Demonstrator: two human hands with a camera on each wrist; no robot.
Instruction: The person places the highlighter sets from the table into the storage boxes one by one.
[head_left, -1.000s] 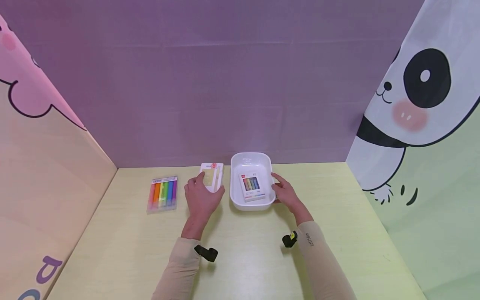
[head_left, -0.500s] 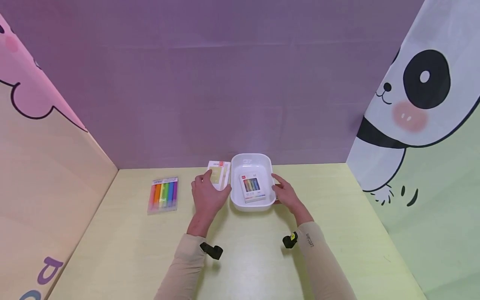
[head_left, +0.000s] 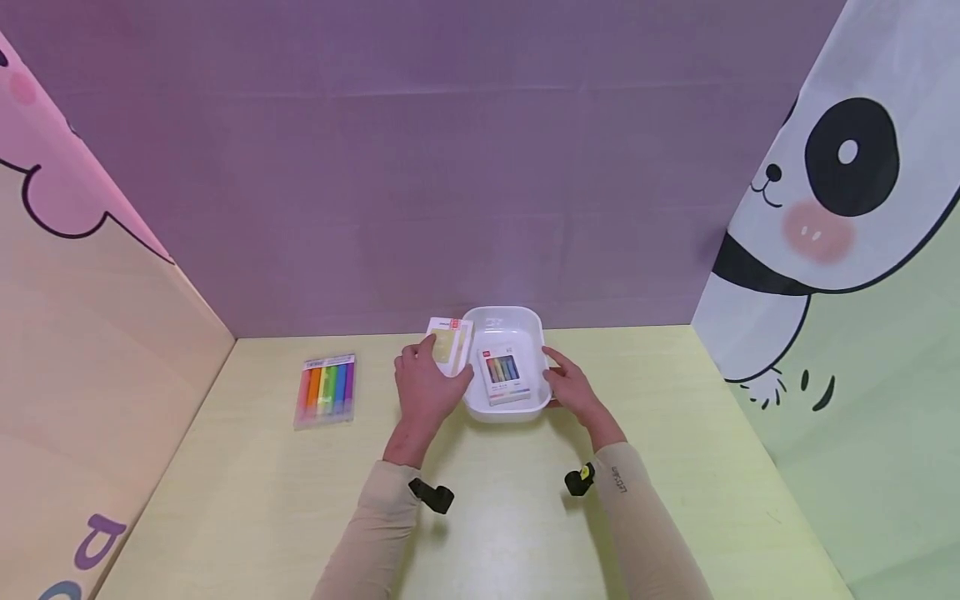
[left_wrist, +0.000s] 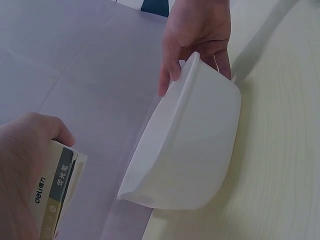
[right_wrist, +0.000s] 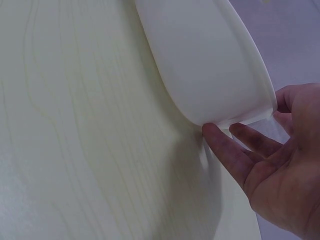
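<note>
My left hand (head_left: 427,387) grips a white and yellow highlighter box (head_left: 462,337), tilted and raised beside the left rim of a white plastic basin (head_left: 502,325). In the left wrist view, the end of the highlighter box (left_wrist: 52,187) shows printed lettering, with fingers curled over its top. A small white box (head_left: 504,377), printed with coloured sticks, lies inside the basin. My right hand (head_left: 573,387) holds the basin's right side. Seen from the right wrist, fingertips (right_wrist: 212,131) touch the basin's lower outer wall, and other fingers reach its rim.
A clear pack of rainbow-coloured pens (head_left: 326,390) lies on the pale wooden table (head_left: 495,517) to the left. Behind the basin stands a purple backdrop (head_left: 450,183). Printed panels flank the table, one with a panda (head_left: 855,158).
My left hand has carried the highlighter box rightward, from beside the basin to its left rim. The right hand and basin stay nearly still.
</note>
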